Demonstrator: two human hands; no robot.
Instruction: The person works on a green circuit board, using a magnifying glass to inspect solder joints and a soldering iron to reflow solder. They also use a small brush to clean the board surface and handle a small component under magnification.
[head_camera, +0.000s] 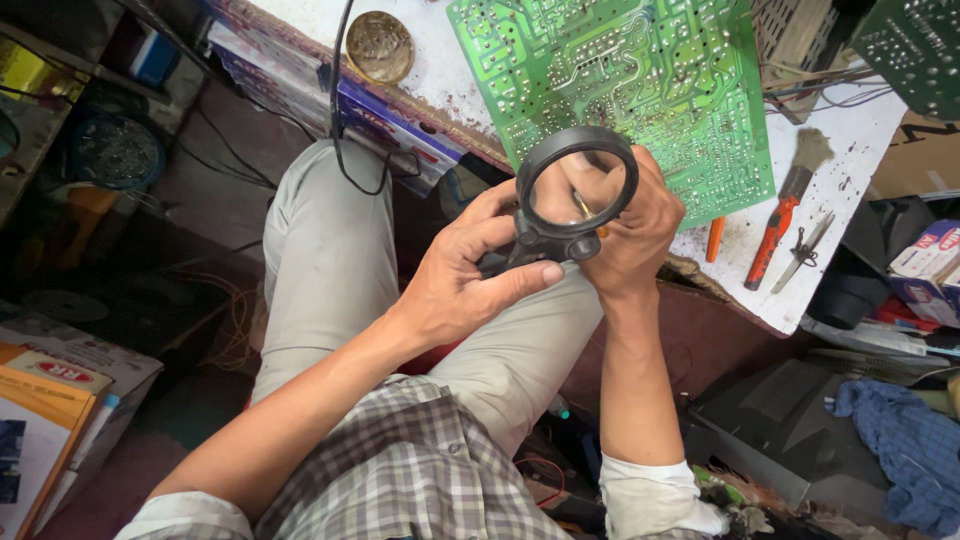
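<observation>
- Over the lap, beside the worktop, a black magnifier is gripped at its base by the left hand.
- A thin tool is pinched in the right hand; steadiness is best kept by bracing both hands together.

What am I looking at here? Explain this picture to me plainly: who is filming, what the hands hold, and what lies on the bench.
There is no machine here. A camera worn on a seated person's head looks down at their own lap and two bare hands. The left hand and right hand together hold a black round magnifying glass above the knees. Something thin and orange-tipped shows through the lens, but I cannot tell what it is. On the white workbench lie a green circuit board, a red-handled brush, small metal tweezers and a round brass-coloured tin. A blue cloth lies lower right.
</observation>
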